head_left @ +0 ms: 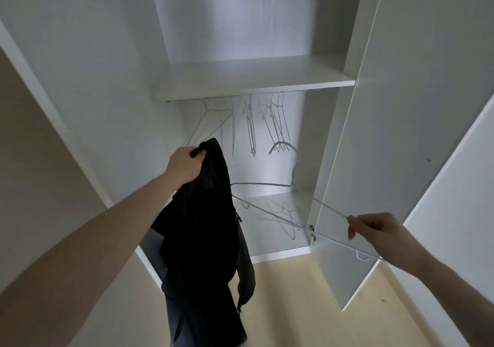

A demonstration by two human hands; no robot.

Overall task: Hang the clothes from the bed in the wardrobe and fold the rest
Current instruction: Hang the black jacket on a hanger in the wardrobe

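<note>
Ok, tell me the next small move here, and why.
Probably bring the hanger across and slip one end into the black jacket. The left hand holds the jacket up by its top, the right hand pinches the hanger, and the two are apart.

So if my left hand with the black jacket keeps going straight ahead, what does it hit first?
Probably the empty wire hangers hanging under the shelf, just beyond your left hand and the black jacket; depth is hard to judge.

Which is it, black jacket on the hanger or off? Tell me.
Off. The black jacket dangles from the left hand, while the right hand pinches a bare wire hanger apart from it.
</note>
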